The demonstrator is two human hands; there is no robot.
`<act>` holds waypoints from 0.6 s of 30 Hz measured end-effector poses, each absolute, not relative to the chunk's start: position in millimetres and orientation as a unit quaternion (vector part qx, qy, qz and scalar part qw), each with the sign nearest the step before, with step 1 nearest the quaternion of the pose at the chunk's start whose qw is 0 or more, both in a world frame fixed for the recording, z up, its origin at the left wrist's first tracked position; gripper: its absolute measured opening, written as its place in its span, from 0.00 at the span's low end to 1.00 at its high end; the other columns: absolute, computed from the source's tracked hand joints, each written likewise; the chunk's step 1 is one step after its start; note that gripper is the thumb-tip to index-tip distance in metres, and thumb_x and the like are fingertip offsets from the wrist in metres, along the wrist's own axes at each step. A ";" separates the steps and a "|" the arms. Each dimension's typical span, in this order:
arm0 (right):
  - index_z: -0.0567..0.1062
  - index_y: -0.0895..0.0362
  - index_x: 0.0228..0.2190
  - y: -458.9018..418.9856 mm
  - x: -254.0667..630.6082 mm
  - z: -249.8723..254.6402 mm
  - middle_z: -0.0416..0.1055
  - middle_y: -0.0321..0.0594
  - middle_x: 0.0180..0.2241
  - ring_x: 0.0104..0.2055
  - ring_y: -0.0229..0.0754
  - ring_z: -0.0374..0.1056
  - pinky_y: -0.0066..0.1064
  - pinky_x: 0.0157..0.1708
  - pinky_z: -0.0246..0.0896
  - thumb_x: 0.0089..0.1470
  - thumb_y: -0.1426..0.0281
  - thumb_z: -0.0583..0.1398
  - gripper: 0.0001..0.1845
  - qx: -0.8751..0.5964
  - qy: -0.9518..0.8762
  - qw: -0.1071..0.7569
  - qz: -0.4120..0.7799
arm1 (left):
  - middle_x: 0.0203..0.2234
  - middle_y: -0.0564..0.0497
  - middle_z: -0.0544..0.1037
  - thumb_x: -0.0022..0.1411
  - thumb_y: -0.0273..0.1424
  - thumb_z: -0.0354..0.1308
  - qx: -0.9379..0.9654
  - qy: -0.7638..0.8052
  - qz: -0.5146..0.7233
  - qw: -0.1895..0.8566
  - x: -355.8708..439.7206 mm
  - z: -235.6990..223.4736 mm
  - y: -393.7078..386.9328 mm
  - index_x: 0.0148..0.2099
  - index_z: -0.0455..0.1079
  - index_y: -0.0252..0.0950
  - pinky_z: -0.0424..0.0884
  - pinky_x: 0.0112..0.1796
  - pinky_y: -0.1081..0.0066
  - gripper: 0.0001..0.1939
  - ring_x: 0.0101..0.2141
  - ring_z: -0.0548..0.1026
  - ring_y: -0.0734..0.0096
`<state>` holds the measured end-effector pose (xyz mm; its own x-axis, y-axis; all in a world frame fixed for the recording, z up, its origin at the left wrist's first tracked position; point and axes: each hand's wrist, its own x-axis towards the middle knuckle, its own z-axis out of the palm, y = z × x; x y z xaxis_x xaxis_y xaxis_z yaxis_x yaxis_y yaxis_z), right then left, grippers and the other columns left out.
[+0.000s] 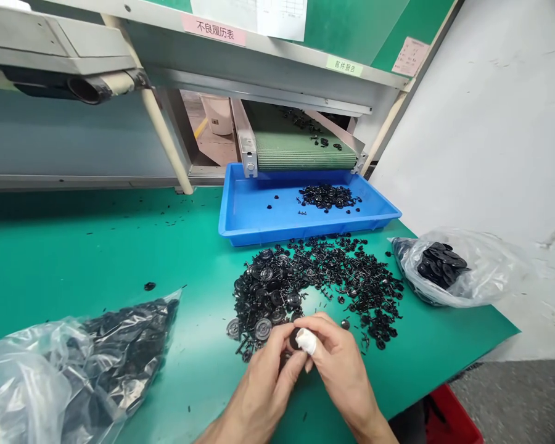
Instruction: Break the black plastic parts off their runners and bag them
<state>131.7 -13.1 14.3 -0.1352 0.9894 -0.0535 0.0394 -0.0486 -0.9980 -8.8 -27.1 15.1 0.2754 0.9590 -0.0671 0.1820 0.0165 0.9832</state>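
Both my hands meet at the near edge of a heap of black plastic parts [268, 287] on the green table. Between the fingertips of my left hand [277, 367] and my right hand [330, 354] is a small round black disc [295, 338], partly hidden by the fingers. White tape wraps my right thumb [306, 340], which presses against the disc. Larger grooved discs [263, 328] lie just beyond my left hand. Smaller black pieces with thin stems [374, 290] spread out to the right of my right hand.
A blue tray [277, 237] holding more black parts stands under the end of a green conveyor belt [305, 148]. At the left lies a clear bag of black parts [120, 351]. Another open bag [481, 277] of black discs leans by the white wall. A red bin [457, 419] sits below the table.
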 end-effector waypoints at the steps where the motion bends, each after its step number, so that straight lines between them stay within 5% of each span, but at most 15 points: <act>1: 0.79 0.54 0.36 -15.0 131.9 15.3 0.67 0.37 0.32 0.28 0.35 0.64 0.24 0.24 0.62 0.54 0.70 0.59 0.09 -0.497 -0.541 0.439 0.516 | 0.30 0.53 0.76 0.67 0.35 0.50 0.611 0.479 0.359 0.517 -10.0 14.5 -27.5 0.51 0.66 0.45 0.67 0.34 0.71 0.12 0.31 0.73 0.66; 6: 0.78 0.55 0.31 -21.5 132.7 23.4 0.70 0.38 0.31 0.31 0.38 0.67 0.26 0.29 0.62 0.54 0.75 0.56 0.10 -0.534 -0.618 0.424 0.391 | 0.44 0.49 0.78 0.68 0.32 0.47 0.644 0.458 0.333 0.514 -13.8 10.2 -31.5 0.57 0.63 0.47 0.68 0.38 0.70 0.17 0.37 0.75 0.63; 10: 0.74 0.55 0.28 -25.0 124.7 25.1 0.70 0.37 0.28 0.28 0.38 0.65 0.26 0.28 0.58 0.55 0.78 0.52 0.12 -0.564 -0.657 0.395 0.306 | 0.44 0.49 0.77 0.68 0.33 0.47 0.632 0.456 0.345 0.523 -9.6 9.7 -35.4 0.56 0.63 0.45 0.67 0.40 0.69 0.15 0.38 0.74 0.63; 13: 0.74 0.56 0.31 -22.2 122.2 22.3 0.72 0.37 0.29 0.29 0.38 0.67 0.27 0.29 0.58 0.53 0.79 0.51 0.14 -0.587 -0.658 0.391 0.263 | 0.40 0.49 0.76 0.67 0.35 0.49 0.570 0.467 0.393 0.550 -6.2 10.1 -32.8 0.51 0.65 0.42 0.67 0.41 0.69 0.12 0.38 0.72 0.65; 15: 0.74 0.56 0.38 -14.7 126.2 20.5 0.73 0.36 0.30 0.28 0.38 0.68 0.26 0.29 0.59 0.54 0.79 0.50 0.16 -0.578 -0.669 0.378 0.276 | 0.32 0.52 0.74 0.65 0.37 0.52 0.509 0.469 0.411 0.594 -6.4 9.4 -28.0 0.47 0.66 0.40 0.67 0.32 0.73 0.11 0.30 0.71 0.70; 18: 0.73 0.56 0.43 5.8 136.0 19.1 0.74 0.38 0.33 0.31 0.39 0.70 0.26 0.32 0.62 0.55 0.80 0.48 0.20 -0.567 -0.704 0.342 0.258 | 0.22 0.59 0.66 0.63 0.38 0.53 0.398 0.472 0.421 0.664 -10.7 8.2 -19.4 0.42 0.66 0.38 0.52 0.18 0.79 0.10 0.17 0.58 0.80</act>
<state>136.0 5.8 19.1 -0.1234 0.9743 0.1882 0.6209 0.2238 -0.7512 -10.7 -19.4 8.2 0.1988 0.9356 -0.2918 -0.1832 0.3279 0.9268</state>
